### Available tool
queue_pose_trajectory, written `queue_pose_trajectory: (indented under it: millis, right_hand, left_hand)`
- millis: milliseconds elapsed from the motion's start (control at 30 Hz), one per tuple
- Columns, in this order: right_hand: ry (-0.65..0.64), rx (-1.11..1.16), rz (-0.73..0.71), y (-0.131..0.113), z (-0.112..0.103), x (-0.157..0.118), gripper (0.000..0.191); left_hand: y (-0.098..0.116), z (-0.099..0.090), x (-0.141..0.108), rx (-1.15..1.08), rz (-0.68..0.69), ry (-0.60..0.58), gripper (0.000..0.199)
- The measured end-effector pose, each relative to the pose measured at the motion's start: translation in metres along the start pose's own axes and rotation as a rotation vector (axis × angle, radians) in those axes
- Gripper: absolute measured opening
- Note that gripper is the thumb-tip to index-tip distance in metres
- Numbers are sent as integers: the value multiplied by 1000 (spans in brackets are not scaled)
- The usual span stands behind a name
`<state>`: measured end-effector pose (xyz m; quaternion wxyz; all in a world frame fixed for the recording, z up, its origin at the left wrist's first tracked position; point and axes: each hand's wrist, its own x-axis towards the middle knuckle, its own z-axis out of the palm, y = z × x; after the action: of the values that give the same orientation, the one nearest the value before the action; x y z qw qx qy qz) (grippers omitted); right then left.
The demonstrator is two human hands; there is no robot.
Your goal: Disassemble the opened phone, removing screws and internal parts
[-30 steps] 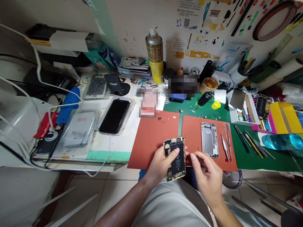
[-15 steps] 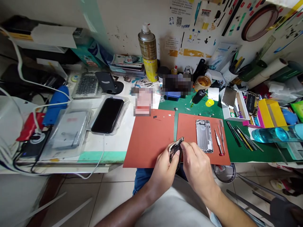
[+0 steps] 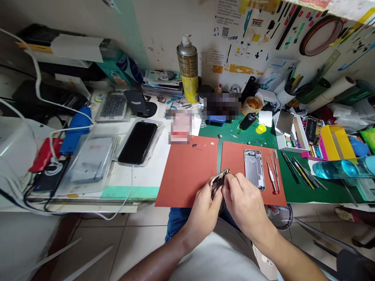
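Over the front edge of the brown-red mats (image 3: pixel 187 171), my left hand (image 3: pixel 205 208) is closed around a dark opened phone (image 3: pixel 219 180) with a light metal rim, held tilted. The fingers of my right hand (image 3: pixel 244 199) are pinched together against the phone's right side. Whatever lies between those fingertips is hidden. Just beyond my right hand, a bare silver phone housing (image 3: pixel 254 168) lies on the right mat. A screwdriver with a red end (image 3: pixel 272 178) and tweezers (image 3: pixel 275 168) are beside it.
On the left, a black phone (image 3: pixel 137 143) rests on a clear case, with a white cable at its lower end. Several dark tools (image 3: pixel 299 171) and a blue bottle (image 3: pixel 341 168) lie on the right. A spray can (image 3: pixel 188 70) stands at the back.
The whole view has shifted slightly, so the bench appears a little farther right. Both hands keep their hold at the phone, and my right fingers have bent slightly closer to its side.
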<state>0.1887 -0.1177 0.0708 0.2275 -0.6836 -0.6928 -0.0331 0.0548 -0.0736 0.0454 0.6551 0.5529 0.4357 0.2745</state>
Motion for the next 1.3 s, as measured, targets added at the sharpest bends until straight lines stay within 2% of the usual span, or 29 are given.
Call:
queue_pose_trajectory:
  millis: [167, 233, 300, 433, 567, 667, 1300]
  right_hand:
    - [-1, 538, 264, 12, -4, -1, 12]
    - [-15, 667, 354, 13, -6, -1, 14]
    - [-18, 707, 384, 12, -6, -1, 14]
    - [38, 622, 345, 10, -5, -1, 9]
    - [96, 440, 172, 13, -4, -2, 11]
    - [83, 386, 111, 15, -4, -1, 12]
    - [9, 419, 136, 18, -3, 0, 12]
  left_hand:
    - [3, 0, 3, -418, -217, -19, 46]
    - [4, 0, 3, -493, -245, -31, 51]
    - [5, 0, 3, -520, -253, -35, 52]
    - [4, 0, 4, -502, -265, -28, 53]
    - [8, 0, 3, -446, -271, -43, 55]
    - [12, -1, 3, -411, -265, -66, 55]
    - [15, -3, 2, -316, -233, -90, 43]
